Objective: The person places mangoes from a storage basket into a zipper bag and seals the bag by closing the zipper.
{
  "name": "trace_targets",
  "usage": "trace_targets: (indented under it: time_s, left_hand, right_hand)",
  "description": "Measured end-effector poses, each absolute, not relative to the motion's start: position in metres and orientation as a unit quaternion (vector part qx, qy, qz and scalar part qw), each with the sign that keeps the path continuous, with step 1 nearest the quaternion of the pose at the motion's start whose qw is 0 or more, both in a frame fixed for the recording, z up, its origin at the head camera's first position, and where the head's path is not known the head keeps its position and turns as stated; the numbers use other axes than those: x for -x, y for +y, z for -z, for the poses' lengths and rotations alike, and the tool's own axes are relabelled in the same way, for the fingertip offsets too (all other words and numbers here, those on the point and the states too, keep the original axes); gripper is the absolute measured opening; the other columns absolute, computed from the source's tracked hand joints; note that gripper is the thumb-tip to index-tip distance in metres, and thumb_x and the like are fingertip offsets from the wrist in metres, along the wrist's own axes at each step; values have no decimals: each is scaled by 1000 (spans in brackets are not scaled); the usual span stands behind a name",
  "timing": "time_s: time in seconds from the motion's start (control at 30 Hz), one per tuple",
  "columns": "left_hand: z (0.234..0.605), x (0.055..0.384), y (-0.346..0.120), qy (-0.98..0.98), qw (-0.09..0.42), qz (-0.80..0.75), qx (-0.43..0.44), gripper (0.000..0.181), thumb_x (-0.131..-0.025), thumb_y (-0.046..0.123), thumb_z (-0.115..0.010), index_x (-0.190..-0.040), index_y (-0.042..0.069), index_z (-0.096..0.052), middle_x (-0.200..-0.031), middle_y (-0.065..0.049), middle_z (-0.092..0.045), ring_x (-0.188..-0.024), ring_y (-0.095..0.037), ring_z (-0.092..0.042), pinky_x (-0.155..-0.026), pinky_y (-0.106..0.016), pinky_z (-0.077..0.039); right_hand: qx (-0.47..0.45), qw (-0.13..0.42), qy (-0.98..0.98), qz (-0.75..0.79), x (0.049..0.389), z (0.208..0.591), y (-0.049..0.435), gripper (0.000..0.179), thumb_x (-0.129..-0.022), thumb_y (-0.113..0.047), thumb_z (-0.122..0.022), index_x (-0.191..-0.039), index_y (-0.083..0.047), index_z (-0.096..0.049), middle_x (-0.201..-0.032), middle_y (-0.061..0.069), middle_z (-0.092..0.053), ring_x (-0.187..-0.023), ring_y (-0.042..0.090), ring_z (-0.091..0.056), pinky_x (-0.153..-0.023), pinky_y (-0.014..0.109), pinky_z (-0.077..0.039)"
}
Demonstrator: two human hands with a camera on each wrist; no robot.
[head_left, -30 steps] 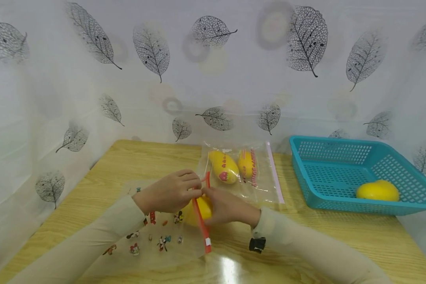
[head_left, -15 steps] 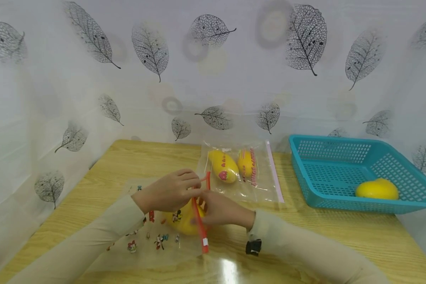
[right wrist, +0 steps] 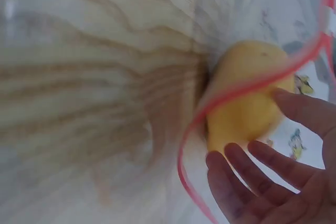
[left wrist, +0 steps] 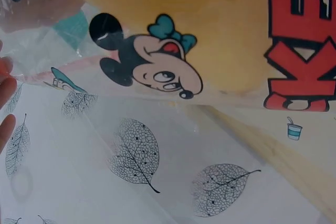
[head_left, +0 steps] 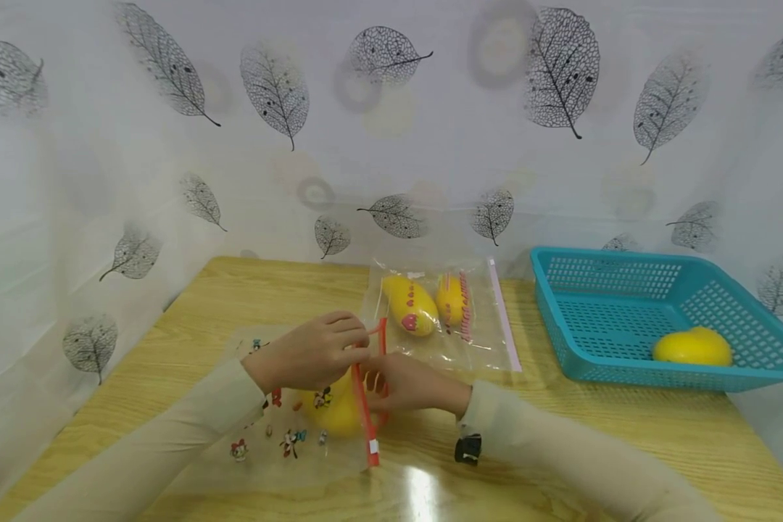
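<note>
My left hand (head_left: 316, 351) pinches the upper part of the red zip edge of a clear bag (head_left: 235, 475) printed with cartoon characters. Inside lies a yellow mango-like fruit (head_left: 341, 419), seen through the plastic. My right hand (head_left: 414, 384) reaches in at the bag's mouth. In the right wrist view the red zip edge (right wrist: 247, 85) bows across the fruit (right wrist: 244, 116), and the right hand's loosely bent fingers (right wrist: 262, 182) lie beside it. The left wrist view shows the fruit (left wrist: 226, 40) large behind a printed mouse figure (left wrist: 157, 66).
Behind the hands lies another clear zip bag (head_left: 486, 348) with two yellow fruits (head_left: 412, 306) in it. A blue-green plastic basket (head_left: 607, 366) stands at the right, holding one yellow fruit (head_left: 693, 348). A leaf-printed white curtain (head_left: 391, 145) hangs behind the wooden table (head_left: 496, 471).
The fruit has gone leftward from the bag's mouth deeper into the bag. My right hand has followed it to the opening, its fingers now looser. The left hand keeps its place.
</note>
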State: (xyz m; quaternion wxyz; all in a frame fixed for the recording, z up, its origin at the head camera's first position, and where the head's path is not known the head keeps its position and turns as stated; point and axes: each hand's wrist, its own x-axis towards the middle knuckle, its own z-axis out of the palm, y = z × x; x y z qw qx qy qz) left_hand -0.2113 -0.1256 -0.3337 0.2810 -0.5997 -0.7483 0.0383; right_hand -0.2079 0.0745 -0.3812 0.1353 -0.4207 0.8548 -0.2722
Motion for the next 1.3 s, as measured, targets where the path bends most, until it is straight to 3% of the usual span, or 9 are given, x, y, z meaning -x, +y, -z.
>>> trace_targets:
  time_s: [0.13,0.3,0.57,0.87,1.1,1.3]
  left_hand:
    - [333,211,-126,-745,284,-35,603,11,-75,8,-67,-84,13,-63,-87,2,-66,-88,-15,-61,-91,-29,-49]
    - [334,212,-127,-742,287,-25,606,12,-74,6,-67,-83,13,-63,-85,2,-66,-87,-15,-61,-90,-29,-50]
    - [336,212,-129,-745,289,-32,600,14,-73,7,-67,-85,13,-63,-86,1,-65,-88,-16,-60,-91,-29,-49]
    - [336,211,-129,-750,281,-36,598,11,-79,9,-65,-88,13,-64,-87,2,-65,-90,-15,-60,-91,-29,-49]
    - [338,212,-129,-741,291,-28,605,10,-78,8,-66,-86,13,-63,-87,1,-66,-88,-15,-61,-90,-29,-49]
    - [339,213,-128,-740,291,-22,606,13,-75,7,-68,-86,13,-63,-87,1,-65,-88,-15,-61,-89,-29,-50]
  right_hand:
    - [422,104,871,230,204,386,65,12,-80,-22,-69,-84,-11,-65,-80,-1,-68,-71,8,-61,-62,14,-45]
    - [419,117,876,210,200,385,59,20,-82,-26,-70,-92,-10,-64,-85,1,-67,-73,8,-59,-63,16,-45]
    - [424,101,876,204,205,377,71,17,-83,-19,-65,-98,-11,-67,-93,0,-69,-80,11,-63,-69,18,-48]
    - [447,55,875,178,209,349,102,39,-86,-28,-64,-119,-7,-60,-113,5,-67,-99,21,-65,-81,29,-52]
    - [439,25,887,145,213,315,127,46,-85,-33,-64,-126,-13,-56,-117,0,-65,-101,15,-63,-85,32,-51]
    - [413,-8,902,128,220,283,153,51,-84,-32,-66,-129,-12,-53,-119,3,-64,-101,17,-62,-78,33,-52]
